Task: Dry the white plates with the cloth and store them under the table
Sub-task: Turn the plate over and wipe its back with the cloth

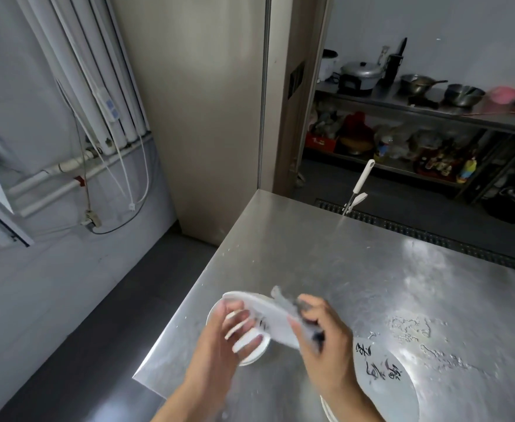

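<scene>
status: drying stage, judged to be in progress. the left hand (238, 327), fingers extended, supports a tilted white plate (268, 315) above the near-left corner of the table (341, 254). the right hand (320, 327) has its grip clenched on the grey cloth (283, 300), pressed to the plate's upper face. a second plate (251, 357) lies directly beneath; a lettered plate (384, 388) lies to the right. these three remain to be stored; the space under the table is out of view.
</scene>
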